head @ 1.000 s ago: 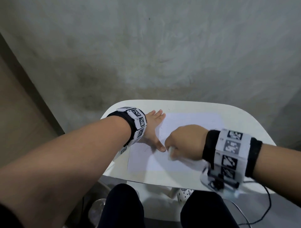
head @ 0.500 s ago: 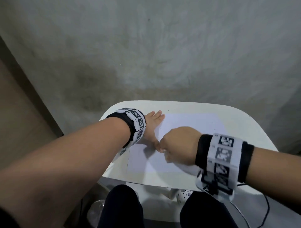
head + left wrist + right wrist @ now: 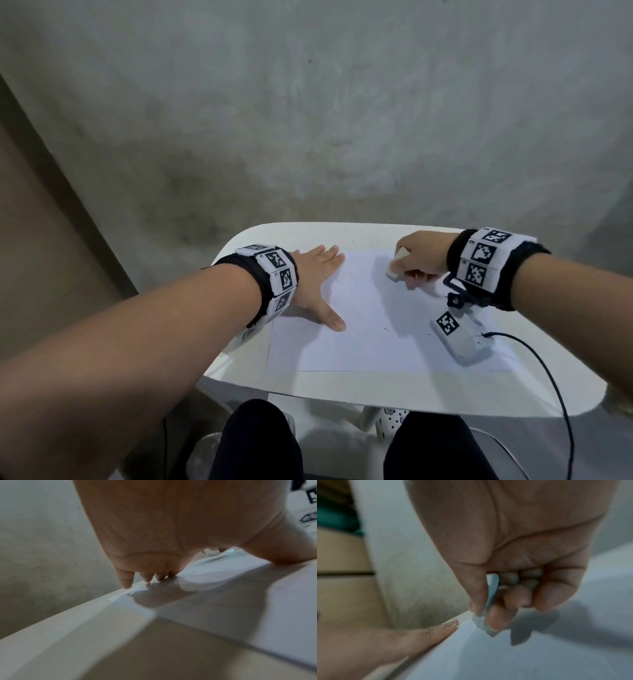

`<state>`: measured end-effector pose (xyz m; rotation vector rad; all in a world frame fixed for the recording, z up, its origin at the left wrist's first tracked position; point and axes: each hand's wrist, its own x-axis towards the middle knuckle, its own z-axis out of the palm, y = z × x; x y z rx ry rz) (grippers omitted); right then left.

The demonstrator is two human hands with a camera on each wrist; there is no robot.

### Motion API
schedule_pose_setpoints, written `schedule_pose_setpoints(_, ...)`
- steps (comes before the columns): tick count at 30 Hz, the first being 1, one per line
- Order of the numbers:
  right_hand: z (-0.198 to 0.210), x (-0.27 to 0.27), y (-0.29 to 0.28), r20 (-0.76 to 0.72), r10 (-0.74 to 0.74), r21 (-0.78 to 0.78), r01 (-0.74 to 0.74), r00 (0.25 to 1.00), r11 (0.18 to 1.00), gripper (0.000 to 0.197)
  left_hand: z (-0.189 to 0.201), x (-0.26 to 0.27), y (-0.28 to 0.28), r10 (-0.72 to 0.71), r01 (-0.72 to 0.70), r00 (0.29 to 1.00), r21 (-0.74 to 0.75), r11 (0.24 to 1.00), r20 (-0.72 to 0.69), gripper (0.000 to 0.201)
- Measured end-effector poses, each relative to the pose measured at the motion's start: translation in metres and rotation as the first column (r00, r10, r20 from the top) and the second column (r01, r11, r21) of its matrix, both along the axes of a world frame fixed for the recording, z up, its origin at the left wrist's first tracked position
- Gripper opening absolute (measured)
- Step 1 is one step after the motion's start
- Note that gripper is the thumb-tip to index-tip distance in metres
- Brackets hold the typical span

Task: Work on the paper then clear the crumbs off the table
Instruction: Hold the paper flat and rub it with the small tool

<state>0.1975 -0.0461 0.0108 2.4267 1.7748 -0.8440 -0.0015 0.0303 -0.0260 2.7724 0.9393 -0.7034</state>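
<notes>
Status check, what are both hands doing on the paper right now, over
Left hand flat, pressing paper down on table. Right hand pinching eraser at paper's far right. Small dark specks on paper; nothing blocking.

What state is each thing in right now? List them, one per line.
White sheet of paper: flat on the table, a few small dark marks on it.
White block eraser: pinched, its end down at the paper.
Left hand: fingers spread, pressing the paper's left edge.
Right hand: fingers curled, pinching the eraser.
White rounded table: bearing the paper.
</notes>
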Motion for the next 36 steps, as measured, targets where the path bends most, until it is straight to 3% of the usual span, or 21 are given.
schedule_pose_setpoints(3,-0.013,0.009,-0.002,-0.214,-0.131,-0.053,0.122,0.968,0.991,0.025,-0.001,-0.011,-0.006,0.021,-0.022,1.0,0.079,0.997,0.008,0.129)
schedule_pose_setpoints(7,-0.017,0.011,0.0,-0.261,-0.14,-0.048,0.132,0.955,0.99,0.03,-0.006,-0.02,-0.02,0.095,-0.092,0.995,0.116,0.989,-0.021,0.123)
schedule_pose_setpoints(9,-0.018,0.012,-0.001,-0.268,-0.141,-0.046,0.134,0.953,0.99,0.03,-0.006,-0.014,-0.039,-0.003,0.005,1.0,0.093,0.996,-0.023,0.123)
schedule_pose_setpoints(12,-0.019,0.012,-0.003,-0.279,-0.144,-0.033,0.14,0.95,0.99,0.032,-0.004,-0.001,-0.073,-0.314,0.313,0.948,-0.011,0.95,-0.049,0.113)
schedule_pose_setpoints(14,-0.019,0.011,-0.004,-0.287,-0.143,-0.033,0.14,0.947,0.99,0.032,-0.003,-0.001,-0.076,-0.386,0.386,0.922,-0.021,0.922,-0.029,0.108)
schedule_pose_setpoints(16,-0.018,0.011,-0.004,-0.296,-0.146,-0.037,0.141,0.944,0.989,0.031,-0.004,-0.01,-0.057,-0.284,0.283,0.959,0.038,0.958,0.02,0.108)
schedule_pose_setpoints(18,-0.017,0.011,-0.004,-0.304,-0.152,-0.041,0.146,0.941,0.988,0.03,-0.006,-0.02,-0.031,-0.087,0.083,0.995,0.092,0.992,0.039,0.108)
schedule_pose_setpoints(21,-0.019,0.012,-0.002,-0.29,-0.155,-0.045,0.148,0.945,0.988,0.029,-0.008,-0.023,-0.013,0.136,-0.136,0.991,0.102,0.985,0.009,0.109)
schedule_pose_setpoints(22,-0.019,0.013,-0.002,-0.291,-0.158,-0.044,0.152,0.944,0.987,0.029,-0.008,-0.02,-0.017,0.121,-0.121,0.993,0.087,0.989,0.009,0.109)
schedule_pose_setpoints(24,-0.021,0.013,-0.002,-0.302,-0.166,-0.043,0.161,0.939,0.986,0.027,-0.007,-0.007,-0.036,-0.042,0.041,0.999,0.016,0.999,0.018,0.108)
schedule_pose_setpoints(27,-0.022,0.013,-0.001,-0.298,-0.156,-0.033,0.153,0.942,0.988,0.025,-0.001,0.013,-0.056,-0.276,0.284,0.959,-0.141,0.948,0.069,0.09)
schedule_pose_setpoints(29,-0.021,0.014,-0.001,-0.315,-0.15,-0.024,0.15,0.937,0.988,0.02,0.006,0.01,-0.046,-0.211,0.233,0.968,-0.178,0.956,0.136,0.085)
schedule_pose_setpoints(31,-0.017,0.016,-0.002,-0.34,-0.144,-0.005,0.151,0.929,0.988,0.012,0.008,-0.006,-0.02,-0.066,0.082,0.987,-0.104,0.991,0.148,0.094)
schedule_pose_setpoints(33,-0.012,0.014,0.0,-0.329,-0.106,0.059,0.133,0.938,0.989,0.009,0.006,-0.028,0.008,0.042,-0.041,0.996,-0.02,0.999,0.078,0.111)
schedule_pose_setpoints(36,-0.001,-0.002,0.016,-0.278,-0.026,0.181,0.079,0.96,0.98,0.01,-0.002,-0.047,0.029,0.08,-0.08,0.996,-0.005,0.997,-0.033,0.122)
